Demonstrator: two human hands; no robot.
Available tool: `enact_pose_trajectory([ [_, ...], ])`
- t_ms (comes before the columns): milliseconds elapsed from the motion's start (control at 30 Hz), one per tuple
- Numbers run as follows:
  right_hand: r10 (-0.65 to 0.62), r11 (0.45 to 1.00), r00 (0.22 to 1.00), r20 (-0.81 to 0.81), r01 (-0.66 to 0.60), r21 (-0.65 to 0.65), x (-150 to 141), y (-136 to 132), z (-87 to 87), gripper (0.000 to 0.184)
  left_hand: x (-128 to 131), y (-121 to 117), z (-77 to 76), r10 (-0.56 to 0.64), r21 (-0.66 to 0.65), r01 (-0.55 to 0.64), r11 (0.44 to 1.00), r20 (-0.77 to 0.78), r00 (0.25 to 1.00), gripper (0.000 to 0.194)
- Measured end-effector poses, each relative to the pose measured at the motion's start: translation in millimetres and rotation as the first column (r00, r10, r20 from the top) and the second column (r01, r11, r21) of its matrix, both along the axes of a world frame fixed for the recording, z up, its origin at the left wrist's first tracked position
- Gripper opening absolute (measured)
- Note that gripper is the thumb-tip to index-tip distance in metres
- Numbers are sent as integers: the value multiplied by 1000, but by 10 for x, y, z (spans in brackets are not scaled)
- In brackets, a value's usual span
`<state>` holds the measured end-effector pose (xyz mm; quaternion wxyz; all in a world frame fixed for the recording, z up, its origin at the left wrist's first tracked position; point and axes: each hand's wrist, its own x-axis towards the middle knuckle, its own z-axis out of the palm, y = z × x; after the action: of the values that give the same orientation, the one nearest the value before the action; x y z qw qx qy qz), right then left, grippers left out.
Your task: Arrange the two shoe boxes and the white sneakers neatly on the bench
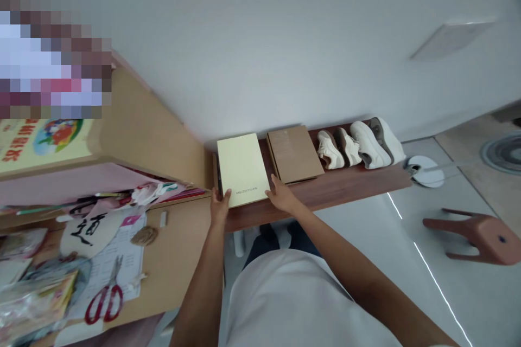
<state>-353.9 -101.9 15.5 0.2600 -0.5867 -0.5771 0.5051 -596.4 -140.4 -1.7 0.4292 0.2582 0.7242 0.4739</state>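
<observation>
A pale yellow box (243,168) with small lettering along its near edge rests on a dark wooden shelf (345,188). My left hand (220,206) grips the box's near left corner, thumb on top. At the near right corner, my right hand (280,195) holds the opposite side with its thumb at the edge. Just right of it lies a brown cardboard box (295,153). Farther right stand a smaller pair of cream shoes (329,150) and a larger pair of white sneakers (369,143).
On the left, a desk (179,249) carries red-handled scissors (106,295), papers and plastic packets. A tall cardboard panel (158,135) rises beside the shelf. A brown stool (484,236) and a round white object (425,171) are at the right.
</observation>
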Motion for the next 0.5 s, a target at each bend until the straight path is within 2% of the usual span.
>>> enact_pose_trajectory([
  [100, -43, 997, 999, 23, 42, 64, 376, -28, 94, 75, 133, -13, 183, 50, 31, -45, 999, -179, 983, 84],
  [167, -93, 993, 994, 51, 89, 77, 666, 39, 152, 73, 345, 15, 325, 15, 85, 6, 996, -237, 971, 80],
  [267, -158, 985, 982, 104, 149, 87, 1069, 224, 210, 72, 796, 125, 477, -75, 146, 109, 983, -220, 973, 76],
  [367, -194, 976, 973, 128, 179, 123, 1392, 439, 231, 74, 1266, 300, 488, -183, 168, 208, 964, -150, 972, 73],
  [500, -185, 976, 965, 187, 157, 153, 1678, 699, 204, 73, 1720, 577, 312, -257, 110, 264, 958, -76, 964, 78],
])
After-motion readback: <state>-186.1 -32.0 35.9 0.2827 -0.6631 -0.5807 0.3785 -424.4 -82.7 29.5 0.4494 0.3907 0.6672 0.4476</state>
